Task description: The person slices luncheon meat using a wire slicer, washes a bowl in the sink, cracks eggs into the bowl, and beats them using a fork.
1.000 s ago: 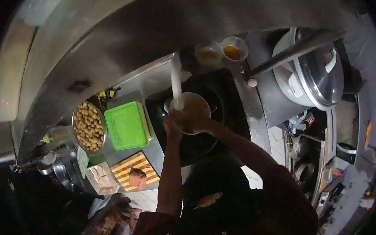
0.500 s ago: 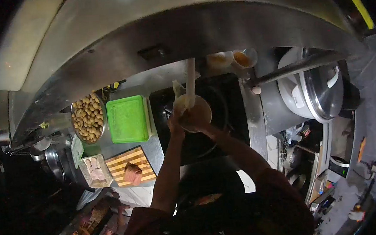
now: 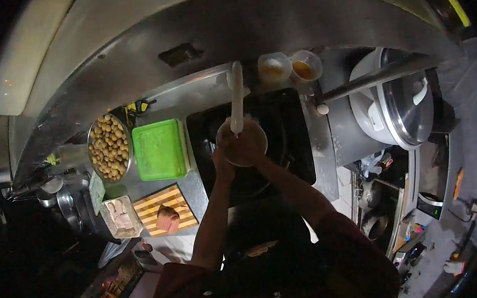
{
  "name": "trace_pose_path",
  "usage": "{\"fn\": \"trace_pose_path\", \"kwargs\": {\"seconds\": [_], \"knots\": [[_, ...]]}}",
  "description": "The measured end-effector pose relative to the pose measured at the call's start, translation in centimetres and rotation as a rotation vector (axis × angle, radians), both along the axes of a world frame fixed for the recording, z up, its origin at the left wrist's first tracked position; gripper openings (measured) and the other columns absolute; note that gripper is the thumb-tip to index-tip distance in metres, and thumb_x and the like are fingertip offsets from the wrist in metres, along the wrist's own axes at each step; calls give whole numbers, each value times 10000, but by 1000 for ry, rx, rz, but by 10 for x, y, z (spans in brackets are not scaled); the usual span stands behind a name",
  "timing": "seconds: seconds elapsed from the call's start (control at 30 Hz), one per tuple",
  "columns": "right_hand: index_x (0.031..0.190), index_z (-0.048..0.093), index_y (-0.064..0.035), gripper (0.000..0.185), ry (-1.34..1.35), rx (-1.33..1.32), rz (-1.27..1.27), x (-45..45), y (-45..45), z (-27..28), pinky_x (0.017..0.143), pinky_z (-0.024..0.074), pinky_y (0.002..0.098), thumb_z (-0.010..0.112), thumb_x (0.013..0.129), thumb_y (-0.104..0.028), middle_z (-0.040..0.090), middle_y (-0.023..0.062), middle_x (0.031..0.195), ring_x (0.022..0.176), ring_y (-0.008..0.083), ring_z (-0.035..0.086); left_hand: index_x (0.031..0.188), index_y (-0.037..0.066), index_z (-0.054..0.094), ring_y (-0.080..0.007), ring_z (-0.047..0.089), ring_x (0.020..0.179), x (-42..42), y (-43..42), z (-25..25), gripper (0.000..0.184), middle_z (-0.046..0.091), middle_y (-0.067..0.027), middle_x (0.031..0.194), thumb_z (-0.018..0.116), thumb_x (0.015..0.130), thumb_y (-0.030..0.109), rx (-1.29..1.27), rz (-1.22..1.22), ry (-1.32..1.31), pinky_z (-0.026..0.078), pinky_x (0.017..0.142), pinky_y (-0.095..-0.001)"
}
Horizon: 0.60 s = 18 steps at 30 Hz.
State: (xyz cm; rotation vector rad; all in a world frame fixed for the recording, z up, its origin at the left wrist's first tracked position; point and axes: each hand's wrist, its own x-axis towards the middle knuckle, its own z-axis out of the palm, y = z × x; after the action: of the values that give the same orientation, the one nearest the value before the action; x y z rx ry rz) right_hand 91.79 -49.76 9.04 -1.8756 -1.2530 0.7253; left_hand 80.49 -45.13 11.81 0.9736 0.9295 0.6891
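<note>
A round, pale bowl [image 3: 259, 142] is held over the black cooktop [image 3: 207, 123], close in front of me. My left hand [image 3: 223, 163] grips its near left edge. My right hand [image 3: 247, 150] reaches over the near rim into the bowl; its fingers are dark and blurred, and what they touch is hidden. A long whitish tube, like a tap spout, [image 3: 237, 97] comes down from the back and ends over the bowl. The bowl's contents are too dim to make out.
Left are a bowl of small round potato-like pieces [image 3: 108, 149], a green-lidded container [image 3: 158, 151], a tray of pale meat [image 3: 120, 216] and a striped cutting board [image 3: 179, 199] with meat. Two tubs [image 3: 305, 65] and an egg [image 3: 322, 109] sit at the back right, beside a large lidded cooker [image 3: 375, 105].
My view has shifted slightly. The pale, limp piece that stuck up behind the bowl's left rim no longer shows. A person's arms at the lower left have gone from view.
</note>
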Motion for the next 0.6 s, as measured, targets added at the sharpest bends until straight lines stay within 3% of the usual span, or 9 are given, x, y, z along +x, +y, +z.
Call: {"fn": "trace_pose_path", "kwargs": {"seconds": [0.03, 0.07, 0.1, 0.17, 0.23, 0.3, 0.37, 0.53, 0.6], "knots": [[1386, 466, -24, 487, 47, -17, -83, 0, 5, 21, 1025, 487, 471, 594, 998, -290, 584, 147, 1320, 1201, 314, 594, 1321, 33, 598, -158, 653, 1038, 2, -3, 3, 448, 688, -75, 1155, 500, 1071, 391, -29, 18, -29, 555, 841, -318], [1337, 499, -23, 450, 96, -28, -168, 0, 10, 43, 1006, 493, 450, 613, 986, -281, 608, 134, 1277, 1172, 290, 608, 1345, 46, 578, -159, 649, 1058, 3, -4, 6, 444, 673, -67, 1183, 499, 1071, 387, -236, 91, -110, 559, 835, -322], [1243, 563, -22, 393, 313, -45, -291, -1, 16, 68, 972, 502, 409, 660, 955, -271, 647, 112, 1204, 1126, 243, 631, 1368, 59, 558, -160, 646, 1078, 3, -4, 7, 443, 658, -58, 1211, 497, 1072, 382, -442, 161, -190, 562, 828, -325], [1146, 630, -21, 346, 420, 27, -342, 0, 18, 60, 931, 513, 366, 714, 921, -270, 689, 89, 1104, 1068, 191, 656, 1398, 79, 524, -172, 640, 1111, 0, 6, -3, 454, 629, -50, 1261, 516, 1061, 383, -163, 12, -121, 571, 833, -339], [1147, 632, -21, 357, 353, 156, -238, -1, 16, 40, 922, 517, 366, 719, 918, -281, 694, 90, 1056, 1043, 189, 661, 1414, 93, 506, -181, 638, 1131, -1, 10, -3, 468, 617, -45, 1287, 545, 1044, 377, -100, -85, -78, 575, 844, -346], [1168, 624, -20, 365, 582, 200, -217, 3, 12, 49, 924, 518, 372, 705, 924, -280, 697, 98, 1017, 1019, 202, 671, 1418, 99, 503, -182, 639, 1135, -6, 11, 6, 484, 620, -43, 1291, 583, 1022, 365, -259, -129, -67, 572, 867, -346], [1197, 609, -22, 367, 649, 176, -176, 12, 7, 55, 933, 519, 384, 676, 932, -268, 696, 109, 1018, 1013, 228, 677, 1422, 97, 498, -175, 637, 1137, -8, 15, 20, 510, 617, -44, 1300, 620, 998, 352, -427, -176, -84, 563, 902, -343], [1266, 567, -35, 375, 52, 65, 99, 36, 6, 56, 961, 522, 417, 595, 943, -224, 689, 134, 1110, 1042, 306, 673, 1442, 87, 482, -168, 624, 1133, -11, 24, 22, 575, 608, -45, 1298, 664, 965, 351, -372, -249, -163, 525, 959, -344], [1278, 570, -39, 400, 141, 96, 43, 29, 5, 65, 960, 524, 411, 623, 937, -241, 688, 129, 1124, 1051, 300, 672, 1466, 82, 457, -173, 599, 1183, -14, 19, 40, 610, 584, -55, 1338, 664, 967, 365, -373, -250, -182, 497, 1004, -350]]}}
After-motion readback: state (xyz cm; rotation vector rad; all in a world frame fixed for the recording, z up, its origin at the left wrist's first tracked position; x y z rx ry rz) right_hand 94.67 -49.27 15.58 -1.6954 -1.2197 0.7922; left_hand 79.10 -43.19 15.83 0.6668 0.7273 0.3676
